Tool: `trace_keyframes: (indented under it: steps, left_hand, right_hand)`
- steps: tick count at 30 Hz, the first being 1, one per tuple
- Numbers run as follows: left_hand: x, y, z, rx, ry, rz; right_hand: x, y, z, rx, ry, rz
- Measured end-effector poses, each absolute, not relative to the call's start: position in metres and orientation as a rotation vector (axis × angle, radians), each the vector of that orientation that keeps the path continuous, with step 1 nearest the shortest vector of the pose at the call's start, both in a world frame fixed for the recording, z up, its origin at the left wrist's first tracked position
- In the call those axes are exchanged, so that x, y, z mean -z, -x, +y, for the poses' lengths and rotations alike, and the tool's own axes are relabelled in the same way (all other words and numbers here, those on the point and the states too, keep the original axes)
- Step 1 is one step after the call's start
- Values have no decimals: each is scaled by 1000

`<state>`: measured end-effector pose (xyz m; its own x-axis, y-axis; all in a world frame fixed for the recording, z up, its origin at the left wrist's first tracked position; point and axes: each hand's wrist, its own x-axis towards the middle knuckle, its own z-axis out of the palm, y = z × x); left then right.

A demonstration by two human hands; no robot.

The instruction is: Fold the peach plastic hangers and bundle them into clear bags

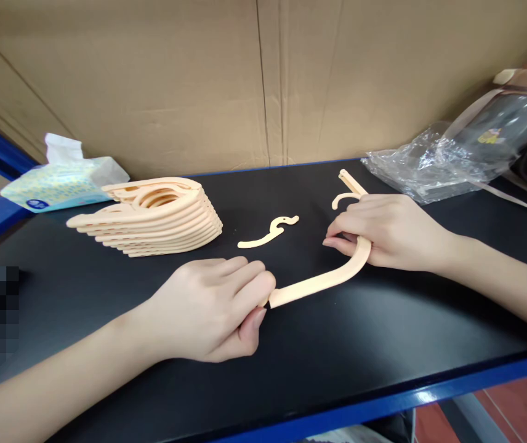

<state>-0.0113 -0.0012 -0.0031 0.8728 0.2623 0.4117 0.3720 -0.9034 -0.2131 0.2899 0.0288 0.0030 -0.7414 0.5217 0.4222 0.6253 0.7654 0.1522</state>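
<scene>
While both hands pinch the peach plastic hanger arm (323,280), left hand (208,317) fingers closed on its end, right hand (390,231) curled round the bend, I judge steady opposing pressure best. I would keep it flat on the black surface (337,369), near the loose hook piece (268,232).

The bent hanger piece (323,280) is pale peach. The small hook piece (268,232) is the same peach, and so is the stack of hangers (152,215). The table (360,344) is black with a bright blue edge. The tissue pack (60,181) is light blue with tiny dots and white tissue. The cardboard wall (263,80) is brown. The plastic bag (420,163) is see-through.
</scene>
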Motion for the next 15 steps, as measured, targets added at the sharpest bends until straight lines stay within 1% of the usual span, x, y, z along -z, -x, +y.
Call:
trace_keyframes:
  steps: [5,10,15]
  left_hand:
    - [-1,9,-1,591,2717,-439]
    - [1,9,3,532,2690,-391]
    - [7,12,5,517,2772,-555]
  right_hand:
    - [-3,-289,29,362,894,-2607]
    - [-1,-289,29,413,947,-2595]
    - [-1,-286,28,425,956,-2629]
